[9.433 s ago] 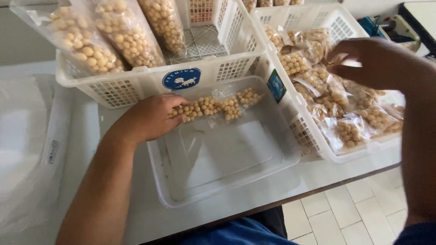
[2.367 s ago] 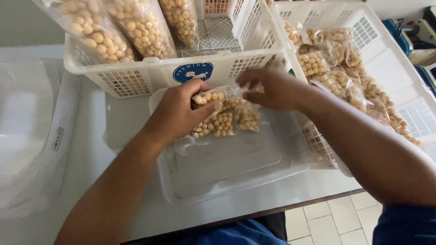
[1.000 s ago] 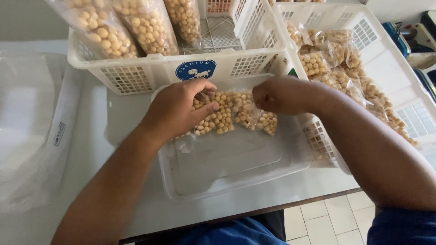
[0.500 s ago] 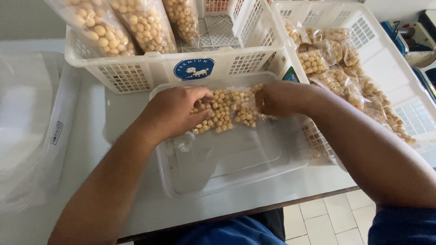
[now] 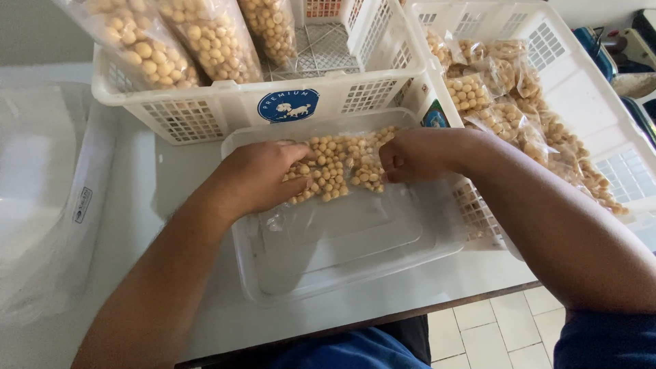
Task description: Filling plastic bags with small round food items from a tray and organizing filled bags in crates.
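Both hands rest on a clear bag of small round yellow snacks [image 5: 338, 164] that lies in the far part of a shallow clear plastic tray [image 5: 355, 266], close to the tray's far rim. The left hand [image 5: 263, 178] lies palm down over the bag's left end, fingers curled and pressing onto the plastic, with the thumb side toward the middle of the bag; it covers that end rather than lifting it. The right hand [image 5: 417, 154] is closed into a loose fist at the bag's right end, knuckles toward the left hand, gripping or pinching the plastic there, though the fingertips are tucked under and cannot be seen. The near part of the tray is bare, apart from loose clear film trailing from the bag toward the tray's middle. The tray stands on a white table [image 5: 184, 178], near its front edge, with tiled floor showing beyond that edge at the lower right. Touching the tray's far rim is a white slotted basket [image 5: 225, 109] with a round blue sticker on its front wall; three tall bags of the same round snacks [image 5: 205, 37] lean in its left half. To the right, a second white basket [image 5: 581, 82] is tilted toward the tray and heaped with many small sealed snack bags [image 5: 506, 113]. At the left edge of the table lies a stack of empty clear plastic bags [image 5: 48, 225].
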